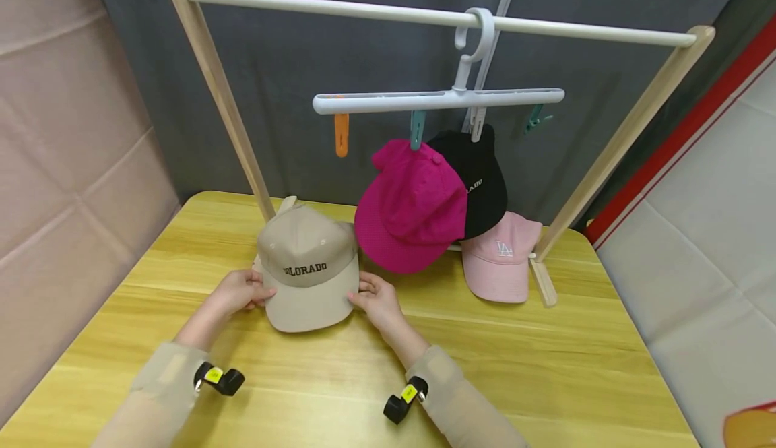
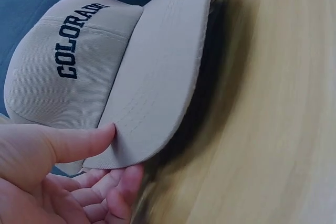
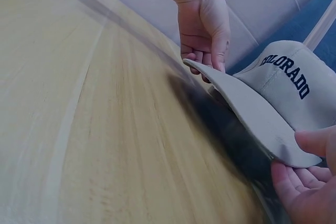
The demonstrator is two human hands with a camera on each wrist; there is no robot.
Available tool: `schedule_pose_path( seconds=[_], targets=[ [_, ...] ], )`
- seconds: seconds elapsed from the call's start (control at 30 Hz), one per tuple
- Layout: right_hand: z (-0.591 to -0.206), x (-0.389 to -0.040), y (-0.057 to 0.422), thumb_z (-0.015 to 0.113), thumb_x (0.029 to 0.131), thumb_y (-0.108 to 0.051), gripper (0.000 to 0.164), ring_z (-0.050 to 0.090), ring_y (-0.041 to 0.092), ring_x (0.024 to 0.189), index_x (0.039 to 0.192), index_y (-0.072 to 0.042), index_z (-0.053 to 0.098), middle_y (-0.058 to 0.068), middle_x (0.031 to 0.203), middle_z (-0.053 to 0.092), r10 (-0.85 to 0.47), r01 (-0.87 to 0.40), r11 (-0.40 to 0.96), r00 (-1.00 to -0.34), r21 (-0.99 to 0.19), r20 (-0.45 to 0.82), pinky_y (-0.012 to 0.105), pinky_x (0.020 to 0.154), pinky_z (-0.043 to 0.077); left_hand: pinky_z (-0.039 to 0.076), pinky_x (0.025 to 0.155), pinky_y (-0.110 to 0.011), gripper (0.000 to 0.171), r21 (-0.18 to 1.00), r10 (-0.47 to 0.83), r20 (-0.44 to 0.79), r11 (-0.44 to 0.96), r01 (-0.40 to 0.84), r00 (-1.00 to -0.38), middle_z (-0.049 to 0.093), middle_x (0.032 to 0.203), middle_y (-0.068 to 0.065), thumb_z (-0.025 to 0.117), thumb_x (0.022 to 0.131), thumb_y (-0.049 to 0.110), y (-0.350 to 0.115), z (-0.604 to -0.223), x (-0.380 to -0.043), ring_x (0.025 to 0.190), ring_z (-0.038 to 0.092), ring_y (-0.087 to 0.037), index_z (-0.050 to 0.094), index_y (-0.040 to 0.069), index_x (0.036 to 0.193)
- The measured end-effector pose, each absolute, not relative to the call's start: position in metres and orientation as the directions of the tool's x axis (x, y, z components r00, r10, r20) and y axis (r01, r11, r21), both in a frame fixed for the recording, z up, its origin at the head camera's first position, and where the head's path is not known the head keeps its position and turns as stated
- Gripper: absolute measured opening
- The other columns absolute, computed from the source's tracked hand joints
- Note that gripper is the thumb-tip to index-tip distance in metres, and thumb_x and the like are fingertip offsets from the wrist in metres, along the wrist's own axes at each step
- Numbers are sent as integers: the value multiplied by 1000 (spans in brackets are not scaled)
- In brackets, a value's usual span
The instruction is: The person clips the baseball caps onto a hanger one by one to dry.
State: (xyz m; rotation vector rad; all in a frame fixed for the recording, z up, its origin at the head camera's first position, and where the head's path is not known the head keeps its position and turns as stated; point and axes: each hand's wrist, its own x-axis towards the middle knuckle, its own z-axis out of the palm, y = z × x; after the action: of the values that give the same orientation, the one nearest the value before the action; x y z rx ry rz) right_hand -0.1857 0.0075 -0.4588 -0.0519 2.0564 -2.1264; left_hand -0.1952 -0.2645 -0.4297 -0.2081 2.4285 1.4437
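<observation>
A beige baseball cap (image 1: 309, 246) with dark COLORADO lettering is held between both hands at the left of the table, its brim toward the person. My left hand (image 1: 241, 290) pinches the brim's left edge, thumb on top and fingers beneath, as the left wrist view shows. On the opposite edge, my right hand (image 1: 378, 300) pinches the brim the same way. In the right wrist view the brim (image 3: 257, 114) is tilted, with a dark shadow below it. Right of the hands, a magenta cap (image 1: 418, 205) hangs from a teal clip (image 1: 417, 130).
A white hanger (image 1: 436, 101) hooks over the rack's white bar (image 1: 339, 6). A black cap (image 1: 485, 165) hangs behind the magenta one. A pink LA cap (image 1: 500, 259) rests near the rack's right wooden leg (image 1: 624, 145). An orange clip (image 1: 341, 135) hangs at the hanger's left.
</observation>
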Motion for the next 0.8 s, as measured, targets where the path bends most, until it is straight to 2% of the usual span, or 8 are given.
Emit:
schedule_pose_path(
  seconds=[0.17, 0.33, 0.57, 0.8],
  targets=[
    [-460, -185, 7, 65, 79, 4, 53, 59, 15, 71, 127, 3, 44, 16, 91, 62, -173, 89, -44, -982, -995, -81, 33, 68, 51, 43, 55, -28, 34, 844, 68, -324, 472, -256, -944, 57, 71, -5, 67, 82, 15, -267, -431, -193, 65, 53, -16, 50, -8, 100],
    [-457, -182, 6, 62, 78, 8, 55, 59, 21, 61, 129, 2, 42, 20, 84, 61, -200, 99, -59, -976, -993, -85, 43, 64, 51, 45, 58, -30, 34, 839, 101, -321, 491, -233, -942, 58, 72, -4, 65, 83, 17, -272, -432, -190, 68, 54, -16, 51, -8, 100],
    [-439, -172, 5, 60, 79, 11, 55, 58, 30, 60, 130, 4, 40, 23, 83, 60, -216, 77, -21, -974, -997, -71, 49, 64, 50, 47, 63, -32, 46, 828, 125, -339, 510, -233, -932, 61, 76, -5, 66, 83, 21, -277, -430, -189, 71, 57, -16, 46, -11, 108],
    [-435, -169, 6, 60, 79, 9, 54, 58, 34, 61, 129, 1, 41, 24, 80, 61, -223, 46, -1, -974, -999, -45, 51, 62, 49, 48, 69, -34, 46, 851, 168, -327, 481, -212, -930, 62, 82, -7, 65, 83, 20, -281, -429, -187, 76, 58, -18, 43, -11, 108]
  ],
)
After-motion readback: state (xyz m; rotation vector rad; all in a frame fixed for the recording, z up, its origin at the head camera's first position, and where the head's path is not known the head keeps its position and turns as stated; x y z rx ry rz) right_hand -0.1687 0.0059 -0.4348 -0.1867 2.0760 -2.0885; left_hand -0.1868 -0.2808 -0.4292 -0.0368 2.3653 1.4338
